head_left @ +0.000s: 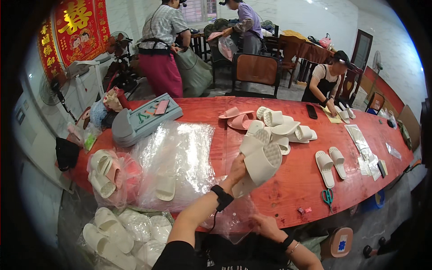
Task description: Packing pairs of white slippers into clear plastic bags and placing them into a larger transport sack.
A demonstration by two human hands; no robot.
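Observation:
My left hand (237,171) is raised over the red table (297,180) and grips a pair of cream slippers (258,164) held together, soles outward. My right hand (265,225) is low at the table's near edge, pinching the rim of a clear plastic bag (229,220) that hangs below the slippers. A black band sits on my left wrist. Just beyond the held pair lies a pile of cream and pink slippers (274,126).
Clear plastic bags (177,157) with one slipper on them cover the table's left. Bagged slippers (108,173) lie at the left edge and on the floor. A slipper pair (330,164), teal scissors (327,196) and a grey insole stack (123,128) rest on the table. Three people work beyond.

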